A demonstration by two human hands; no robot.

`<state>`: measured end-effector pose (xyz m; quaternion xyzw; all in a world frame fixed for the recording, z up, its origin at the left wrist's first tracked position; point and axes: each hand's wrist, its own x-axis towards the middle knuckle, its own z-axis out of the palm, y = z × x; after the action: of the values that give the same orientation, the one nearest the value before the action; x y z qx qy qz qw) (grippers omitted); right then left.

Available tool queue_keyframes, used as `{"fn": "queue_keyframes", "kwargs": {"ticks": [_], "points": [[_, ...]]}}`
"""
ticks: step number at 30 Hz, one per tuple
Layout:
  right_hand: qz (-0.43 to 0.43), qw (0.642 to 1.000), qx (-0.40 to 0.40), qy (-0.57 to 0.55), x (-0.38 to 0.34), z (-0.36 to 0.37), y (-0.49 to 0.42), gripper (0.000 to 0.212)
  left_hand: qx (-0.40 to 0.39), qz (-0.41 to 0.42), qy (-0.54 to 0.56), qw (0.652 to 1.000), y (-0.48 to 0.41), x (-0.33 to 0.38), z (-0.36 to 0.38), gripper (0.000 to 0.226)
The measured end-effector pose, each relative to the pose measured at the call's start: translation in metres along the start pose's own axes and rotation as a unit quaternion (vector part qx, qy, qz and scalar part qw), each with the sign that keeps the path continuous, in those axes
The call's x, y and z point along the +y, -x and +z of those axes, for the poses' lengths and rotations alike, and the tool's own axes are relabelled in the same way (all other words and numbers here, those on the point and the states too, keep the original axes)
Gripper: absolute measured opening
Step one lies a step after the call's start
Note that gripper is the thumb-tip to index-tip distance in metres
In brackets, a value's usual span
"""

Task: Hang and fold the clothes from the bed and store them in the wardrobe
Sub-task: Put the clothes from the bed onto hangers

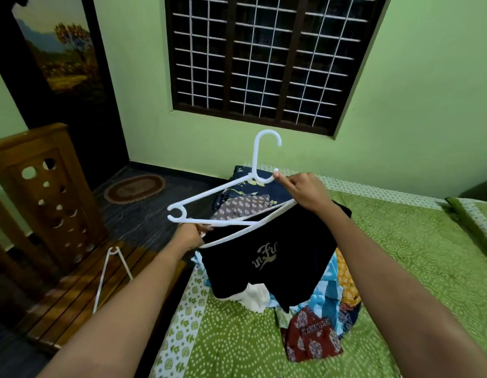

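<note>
Both hands are raised over the bed (400, 255) at picture centre, with a white hanger (209, 193) and a black garment (277, 241) held between them. Left hand (189, 237), at 9 o'clock of the garment: fingers curled closed round the hanger's lower bar, with the garment's upper edge apparently pinched in the same grip. Right hand (305, 193), at 1 o'clock of the garment: fingers curled round the hanger's right arm, one fingertip raised against the small curl at the base of the hook. The hook is pointed up toward 12 o'clock and the frame is tilted, left end low. This is judged to let the cloth be worked onto the frame while its weight is carried by both grips. The garment is draped below the hanger with its print facing the camera; whether it is fully seated on the hanger cannot be told. A pile of clothes (313, 334) is left on the bed beneath, spreading from 12 to 5 o'clock of the garment, so most of the task is judged outstanding. A spare hanger (114, 250) is noted at 8 o'clock on a wooden bench (73, 301). A dark door with a painted panel (62, 50) is seen at 11 o'clock; whether it is the wardrobe cannot be told.
</note>
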<state>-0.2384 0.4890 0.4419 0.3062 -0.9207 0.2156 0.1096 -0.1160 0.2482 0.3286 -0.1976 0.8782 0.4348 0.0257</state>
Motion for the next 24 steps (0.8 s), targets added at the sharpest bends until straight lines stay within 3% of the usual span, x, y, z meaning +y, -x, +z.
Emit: {"fn": "queue_keyframes", "kwargs": {"ticks": [2, 6, 9, 11, 15, 19, 21, 24], "points": [[0.004, 1.0, 0.012, 0.011, 0.009, 0.003, 0.002, 0.063, 0.033, -0.032, -0.005, 0.999, -0.003, -0.005, -0.007, 0.045], [-0.012, 0.996, 0.01, 0.093, 0.025, -0.001, 0.006, 0.062, 0.058, -0.112, 0.067, 0.99, -0.001, -0.01, -0.024, 0.025], [-0.049, 0.961, -0.061, 0.266, 0.028, 0.006, 0.012, 0.062, 0.064, -0.07, 0.037, 0.995, 0.0, -0.003, -0.038, 0.038], [-0.057, 0.95, -0.087, 0.294, 0.024, 0.016, 0.017, 0.065, 0.091, -0.006, -0.013, 0.996, 0.0, 0.012, -0.041, 0.039], [0.004, 0.981, -0.068, 0.184, 0.014, 0.027, 0.014, 0.062, 0.091, 0.126, -0.054, 0.986, 0.002, 0.051, -0.023, 0.035], [0.06, 0.995, -0.061, 0.043, 0.012, 0.035, 0.009, 0.062, 0.079, 0.201, -0.098, 0.971, 0.003, 0.071, -0.009, 0.035], [0.059, 0.995, -0.073, -0.038, 0.016, 0.039, 0.007, 0.055, 0.124, 0.206, -0.199, 0.95, -0.002, 0.074, -0.01, 0.034], [-0.012, 0.986, -0.134, -0.102, 0.018, 0.04, 0.007, 0.03, 0.227, 0.207, -0.281, 0.909, -0.009, 0.078, -0.013, 0.032]]}}
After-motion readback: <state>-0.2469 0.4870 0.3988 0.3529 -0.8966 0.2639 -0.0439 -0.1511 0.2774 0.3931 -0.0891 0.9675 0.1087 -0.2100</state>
